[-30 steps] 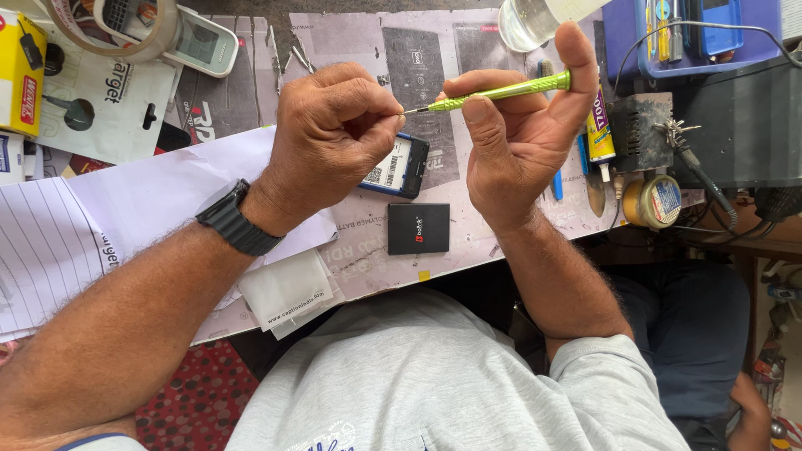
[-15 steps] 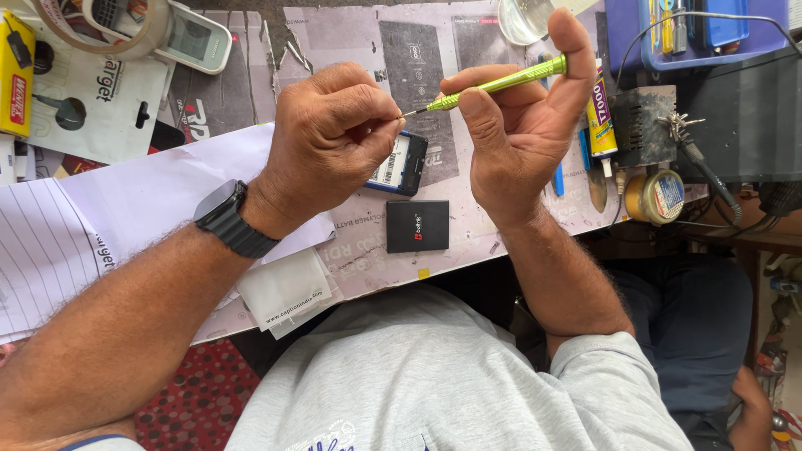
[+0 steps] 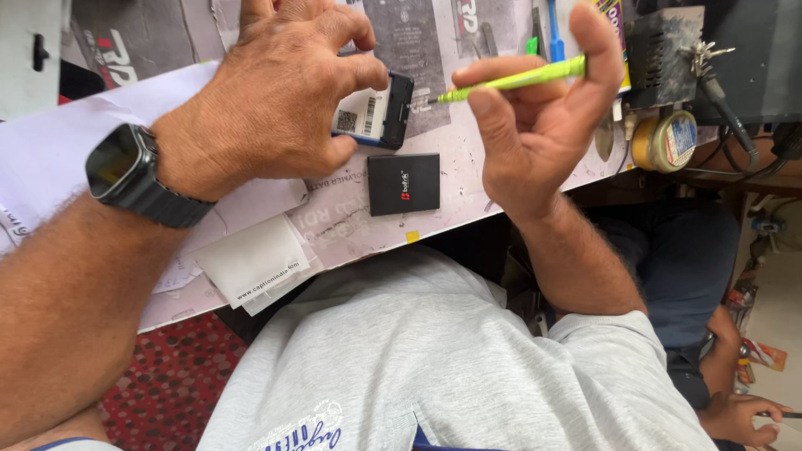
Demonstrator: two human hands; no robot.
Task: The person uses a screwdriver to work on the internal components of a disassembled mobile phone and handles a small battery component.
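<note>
Two hands work over the counter, and the view of them sits closer and lower than it did a second ago, so the clutter along the far edge has mostly slipped out of frame. Your left hand has spread since then: the earlier tight fist is now an open claw, fingertips pressing down on the small phone, which shows more of its labelled back and dark edge than before. That reads as a change from pinching the device to pinning it flat on the counter. Your right hand keeps its narrow pinch on the green screwdriver, thumb raised, the shaft lying nearly level. Its metal tip points left and stops just beside the phone's dark right edge; you cannot tell from this view whether it touches. Judging by that line-up, the tool is set to work at that edge.

Nearer your body, a black square box lies apart from both hands, below the phone. A round tin sits off to the right by the counter's edge.
</note>
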